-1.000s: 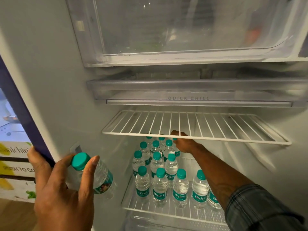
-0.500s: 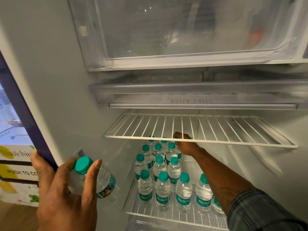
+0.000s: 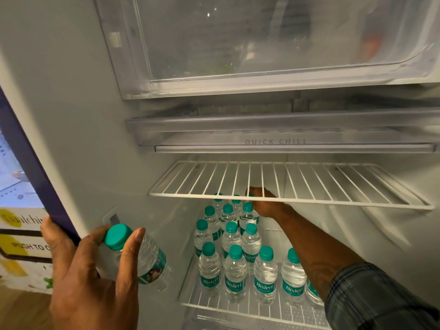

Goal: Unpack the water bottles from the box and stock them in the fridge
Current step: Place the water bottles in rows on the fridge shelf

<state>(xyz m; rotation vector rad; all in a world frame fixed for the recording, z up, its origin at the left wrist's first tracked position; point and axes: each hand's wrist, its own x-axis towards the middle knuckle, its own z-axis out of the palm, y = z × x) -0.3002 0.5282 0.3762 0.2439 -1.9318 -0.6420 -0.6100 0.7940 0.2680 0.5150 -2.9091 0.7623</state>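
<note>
I've got a clear, teal-capped bottle (image 3: 145, 256) in my left hand (image 3: 92, 277), fingers (image 3: 130, 248) curled round it, beside the fridge wall (image 3: 71, 115). Right hand (image 3: 265, 207) sits among stocked bottles (image 3: 235, 275) on the wire shelf (image 3: 238, 308); can't tell its grip.

One small clear water bottle (image 3: 147, 258) with teal cap and teal label, tilted in your left hand (image 3: 90, 277) beside the open fridge (image 3: 78, 127) wall, the stocked bottles (image 3: 235, 270) upright in close rows on the lower wire shelf (image 3: 266, 313), labels facing you, caps on
</note>
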